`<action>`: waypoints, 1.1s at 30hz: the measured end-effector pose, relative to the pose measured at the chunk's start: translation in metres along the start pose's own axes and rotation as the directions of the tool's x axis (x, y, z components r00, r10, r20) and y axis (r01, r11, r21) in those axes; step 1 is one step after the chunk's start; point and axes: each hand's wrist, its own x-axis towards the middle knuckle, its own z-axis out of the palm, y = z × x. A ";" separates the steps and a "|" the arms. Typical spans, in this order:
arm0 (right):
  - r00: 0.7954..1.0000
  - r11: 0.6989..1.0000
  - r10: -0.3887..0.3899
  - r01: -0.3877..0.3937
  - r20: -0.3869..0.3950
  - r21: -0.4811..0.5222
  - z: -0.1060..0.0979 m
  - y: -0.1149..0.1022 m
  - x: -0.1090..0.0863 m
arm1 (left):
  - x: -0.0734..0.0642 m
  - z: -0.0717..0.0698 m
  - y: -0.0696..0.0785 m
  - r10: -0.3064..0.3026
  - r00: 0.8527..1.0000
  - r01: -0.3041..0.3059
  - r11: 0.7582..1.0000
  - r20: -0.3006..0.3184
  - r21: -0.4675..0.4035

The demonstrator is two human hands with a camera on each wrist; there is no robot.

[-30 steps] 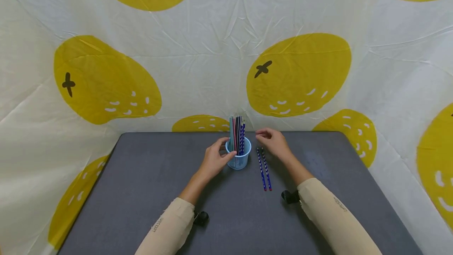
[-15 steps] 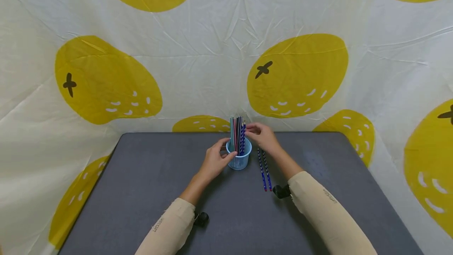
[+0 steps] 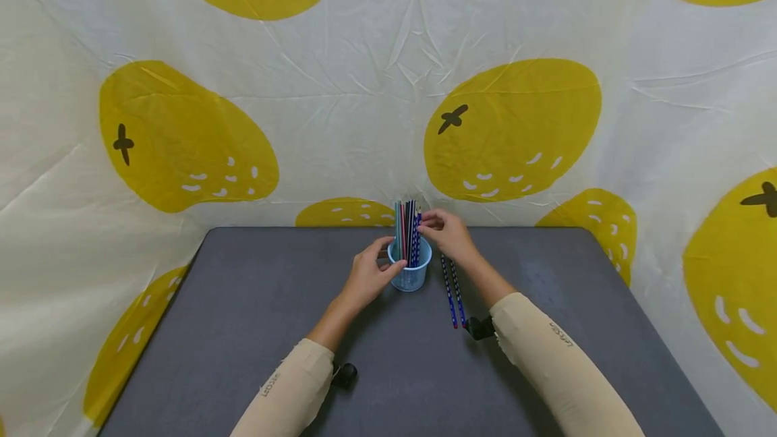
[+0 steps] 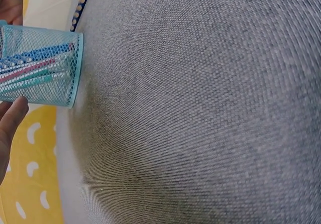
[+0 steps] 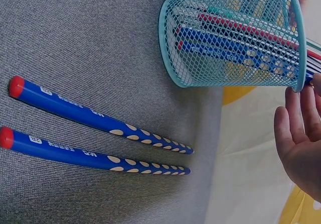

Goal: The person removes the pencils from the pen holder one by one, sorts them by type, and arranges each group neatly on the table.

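A light-blue mesh pencil cup [image 3: 409, 280] stands upright near the table's far edge, with several pencils [image 3: 407, 231] in it, teal, red, dark and blue. My left hand [image 3: 368, 268] grips the cup from its left side, thumb at the front of the rim. At the cup's right, my right hand [image 3: 450, 233] pinches the upper part of a blue pencil [image 5: 235, 56] that stands inside. Two more blue pencils with red ends [image 5: 75, 111] lie side by side on the table, right of the cup and below my right forearm.
The dark grey table [image 3: 243, 315] ends just behind the cup. Beyond it hangs a pale cloth [image 3: 346, 133] with large yellow fruit shapes. A small black camera [image 3: 346, 375] sits at my left wrist and another camera [image 3: 479, 328] at my right.
My right hand has moved left from above the two lying pencils to the pencils in the cup, and now pinches a blue one. The left hand and the cup stay put.
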 end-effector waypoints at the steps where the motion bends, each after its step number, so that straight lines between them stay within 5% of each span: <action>1: 1.000 1.000 -0.004 0.004 -0.002 -0.005 0.000 0.001 0.001 | 0.000 0.000 0.000 0.001 1.000 -0.001 1.000 -0.001 0.000; 10: 1.000 1.000 0.005 -0.005 -0.031 0.001 -0.006 -0.005 -0.002 | 0.001 0.003 -0.004 0.052 0.998 -0.051 0.999 -0.024 0.015; 16: 1.000 0.997 0.002 0.001 -0.030 0.077 -0.021 -0.026 -0.005 | 0.001 0.003 -0.004 0.035 0.999 -0.035 0.999 -0.028 -0.006; 25: 0.993 0.969 -0.079 0.098 -0.089 0.229 -0.050 -0.047 -0.004 | 0.001 0.001 -0.005 0.015 1.000 -0.015 1.000 -0.011 -0.019; 33: 0.984 0.965 -0.135 0.158 -0.118 0.208 -0.073 -0.063 -0.006 | 0.001 0.000 -0.006 0.028 0.999 -0.028 0.999 -0.020 -0.028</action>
